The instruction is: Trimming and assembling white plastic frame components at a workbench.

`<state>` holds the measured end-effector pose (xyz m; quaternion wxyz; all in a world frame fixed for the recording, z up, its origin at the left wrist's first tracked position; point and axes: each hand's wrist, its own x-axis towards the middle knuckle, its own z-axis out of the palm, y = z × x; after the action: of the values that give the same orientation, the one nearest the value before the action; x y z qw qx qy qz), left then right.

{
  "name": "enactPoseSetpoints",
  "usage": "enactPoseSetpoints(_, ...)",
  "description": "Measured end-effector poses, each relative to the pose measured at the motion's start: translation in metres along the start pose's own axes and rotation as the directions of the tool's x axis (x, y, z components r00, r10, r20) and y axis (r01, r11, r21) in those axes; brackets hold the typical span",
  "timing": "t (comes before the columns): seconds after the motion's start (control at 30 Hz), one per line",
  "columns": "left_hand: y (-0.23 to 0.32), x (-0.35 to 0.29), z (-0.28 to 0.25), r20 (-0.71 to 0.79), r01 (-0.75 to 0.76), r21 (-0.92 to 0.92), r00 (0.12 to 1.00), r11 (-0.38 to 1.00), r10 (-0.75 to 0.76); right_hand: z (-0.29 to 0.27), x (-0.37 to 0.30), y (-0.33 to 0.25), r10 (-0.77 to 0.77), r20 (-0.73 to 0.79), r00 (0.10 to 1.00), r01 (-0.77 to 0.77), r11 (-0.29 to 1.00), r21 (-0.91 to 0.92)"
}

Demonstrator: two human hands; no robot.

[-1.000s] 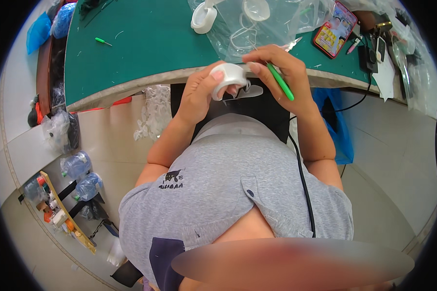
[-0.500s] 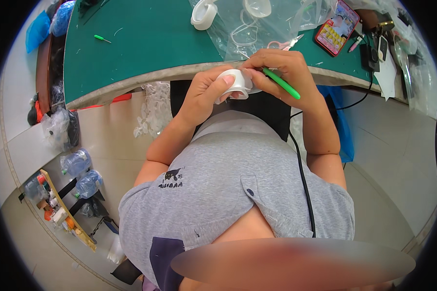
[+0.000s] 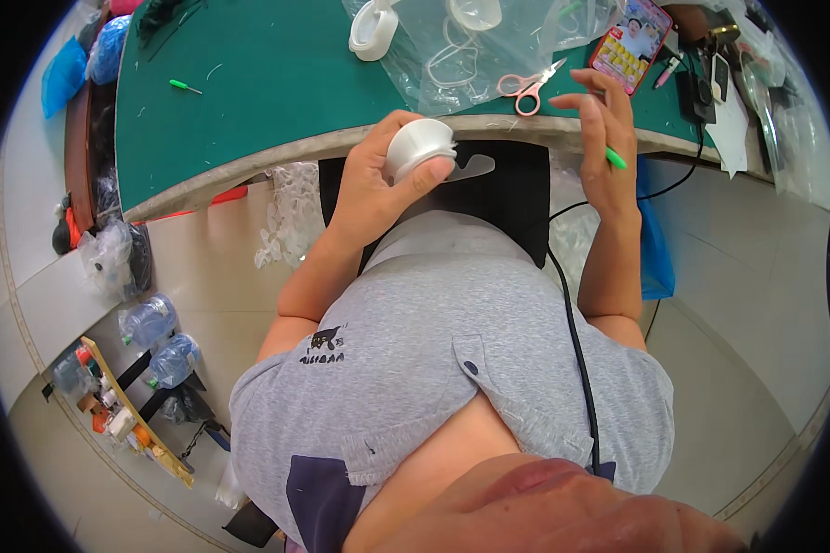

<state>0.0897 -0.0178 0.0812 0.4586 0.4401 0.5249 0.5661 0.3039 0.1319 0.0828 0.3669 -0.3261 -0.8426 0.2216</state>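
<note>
My left hand [image 3: 371,180] grips a white round plastic part [image 3: 420,146], its wide rim tilted up and my thumb on its near side. A thin translucent strip [image 3: 473,168] sticks out to the right beside that part. My right hand [image 3: 607,152] is raised off to the right, apart from the white part. A green-handled tool [image 3: 615,158] is held in it, with most of the tool hidden by the hand. Its fingertips reach toward a pair of pink-handled scissors [image 3: 526,92] lying on the green table top [image 3: 267,101], without touching them.
Clear plastic bags [image 3: 424,74] with white plastic parts lie at the table's far middle. A phone [image 3: 631,46] rests to the right. Another small green-handled tool [image 3: 184,87] lies at the left. A black cable [image 3: 567,304] runs down my front. Translucent scraps [image 3: 290,217] hang below the edge.
My right hand has moved right, away from the white part, taking the green-handled tool along. My left hand has turned the part, rim upward. The scissors are now uncovered.
</note>
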Motion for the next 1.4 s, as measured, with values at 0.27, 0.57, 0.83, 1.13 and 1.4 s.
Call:
enactPoseSetpoints(0.27, 0.011, 0.005, 0.011, -0.027, 0.191, -0.131, 0.98, 0.973, -0.196, 0.046, -0.016, -0.006, 0.256, 0.161, 0.953, -0.216, 0.949, -0.231)
enactPoseSetpoints(0.57, -0.011, 0.009, -0.002, -0.05, -0.143, 0.838, 0.941, 0.527, 0.335, 0.017, -0.026, 0.012, 0.459, 0.041, 0.887, -0.4, 0.812, -0.425)
enactPoseSetpoints(0.83, 0.005, 0.013, -0.014, -0.081, -0.074, 0.633, 0.984, 0.771, 0.161, -0.01, -0.036, 0.028, 0.52, 0.122, 0.845, -0.465, 0.829, -0.311)
enactPoseSetpoints(1.13, 0.021, 0.007, 0.001, 0.141, 0.186, -0.202, 0.977, 0.962, -0.16, -0.019, -0.035, -0.03, 0.157, 0.317, 0.935, -0.271, 0.893, 0.359)
enactPoseSetpoints(1.4, 0.023, 0.004, 0.006, 0.15, 0.168, -0.201, 0.979, 0.965, -0.139, -0.007, -0.025, -0.033, -0.005, 0.355, 0.935, -0.105, 0.951, 0.291)
